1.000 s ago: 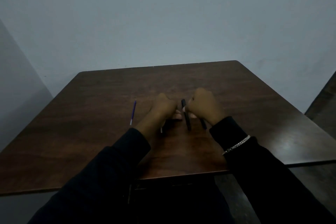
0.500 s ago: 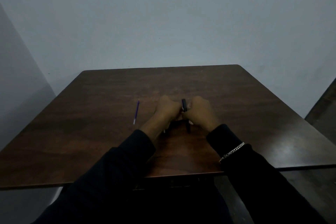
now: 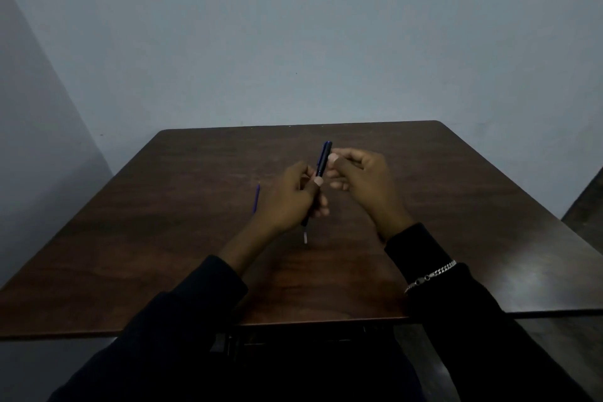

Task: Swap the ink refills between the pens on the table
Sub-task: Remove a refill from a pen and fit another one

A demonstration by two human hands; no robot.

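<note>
A dark blue pen (image 3: 323, 158) is held up above the brown table (image 3: 163, 238), tilted with its top end away from me. My left hand (image 3: 290, 199) grips its lower part, and a thin refill tip (image 3: 305, 237) sticks out below that hand. My right hand (image 3: 362, 183) pinches the pen's upper part between thumb and fingers. A loose blue ink refill (image 3: 256, 198) lies flat on the table, left of my left hand. Any other pen parts are hidden from view.
A plain grey wall stands behind the table's far edge (image 3: 300, 126). A dark surface (image 3: 587, 206) shows at the right. A silver bracelet (image 3: 430, 276) sits on my right wrist over the dark sleeve.
Both hands rose from the table, lifting the dark pen. It was low at the tabletop before; now it is held up and tilted. The loose blue refill stayed put.
</note>
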